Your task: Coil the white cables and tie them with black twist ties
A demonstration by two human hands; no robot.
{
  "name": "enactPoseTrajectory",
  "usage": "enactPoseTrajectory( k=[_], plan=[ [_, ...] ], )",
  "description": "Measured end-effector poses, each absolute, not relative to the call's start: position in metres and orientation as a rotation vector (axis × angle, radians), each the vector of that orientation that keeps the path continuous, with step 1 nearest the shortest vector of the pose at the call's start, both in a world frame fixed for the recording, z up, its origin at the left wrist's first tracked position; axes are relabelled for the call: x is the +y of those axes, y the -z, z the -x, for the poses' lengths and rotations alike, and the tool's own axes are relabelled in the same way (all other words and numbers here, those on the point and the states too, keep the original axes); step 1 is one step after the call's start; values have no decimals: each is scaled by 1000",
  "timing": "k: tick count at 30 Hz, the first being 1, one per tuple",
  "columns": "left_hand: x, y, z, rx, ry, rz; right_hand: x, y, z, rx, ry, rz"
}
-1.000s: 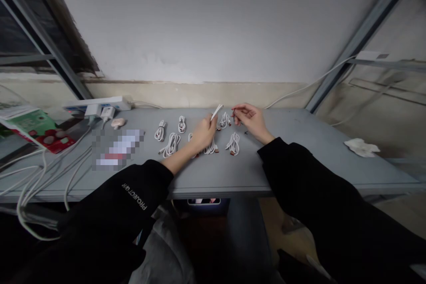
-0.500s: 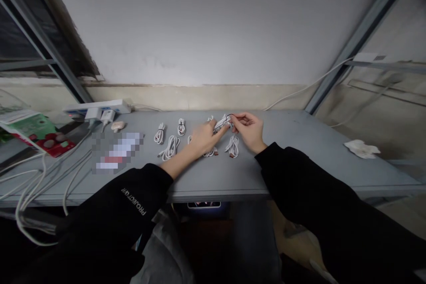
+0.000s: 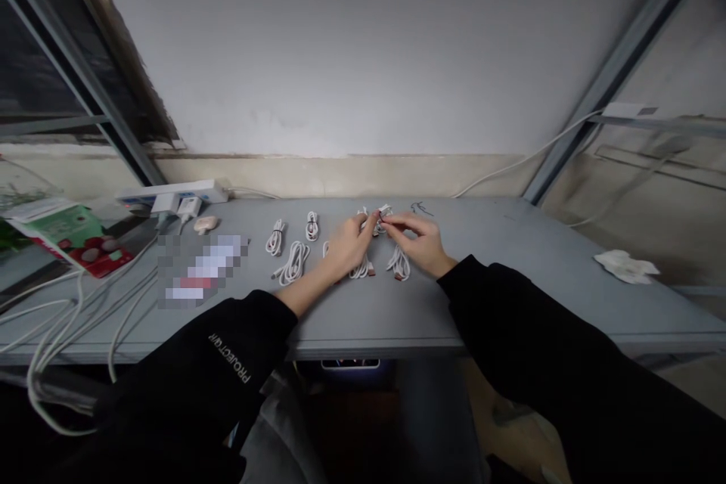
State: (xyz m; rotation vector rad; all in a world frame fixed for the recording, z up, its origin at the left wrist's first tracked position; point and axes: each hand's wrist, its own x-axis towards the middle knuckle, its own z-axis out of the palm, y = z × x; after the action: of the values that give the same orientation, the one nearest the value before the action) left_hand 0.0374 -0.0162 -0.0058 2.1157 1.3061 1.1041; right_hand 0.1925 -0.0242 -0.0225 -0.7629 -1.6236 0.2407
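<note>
The left hand (image 3: pixel 352 246) and right hand (image 3: pixel 417 238) met at the fingertips, both nearly closed and pinching a coiled white cable (image 3: pixel 382 220) just above the grey desk (image 3: pixel 510 261). Other coiled white cables (image 3: pixel 293 263) lay in a loose group around the 2 hands, 1 partly under the left palm and 1 just below the right fingers. A white power strip (image 3: pixel 173 193) sat well left, against the wall.
</note>
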Motion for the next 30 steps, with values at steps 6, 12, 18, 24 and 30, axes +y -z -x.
enactPoseTrajectory(
  k=[6, 12, 18, 24, 30],
  plan=[
    [-19, 6, -36, 1182, -1117, -2117, -23, 23, -195, -1639, -313, 704],
    [-22, 4, -36, 1096, -1130, -2186, -23, 26, -192, -1568, -483, 735],
    [-22, 4, -39, 1021, -1213, -2191, -22, 25, -192, -1516, -592, 745],
    [-23, 1, -37, 978, -1333, -2237, -19, 24, -193, -1520, -660, 714],
    [-21, 3, -35, 1114, -1244, -2427, -19, 24, -196, -1512, -876, 729]
  ],
)
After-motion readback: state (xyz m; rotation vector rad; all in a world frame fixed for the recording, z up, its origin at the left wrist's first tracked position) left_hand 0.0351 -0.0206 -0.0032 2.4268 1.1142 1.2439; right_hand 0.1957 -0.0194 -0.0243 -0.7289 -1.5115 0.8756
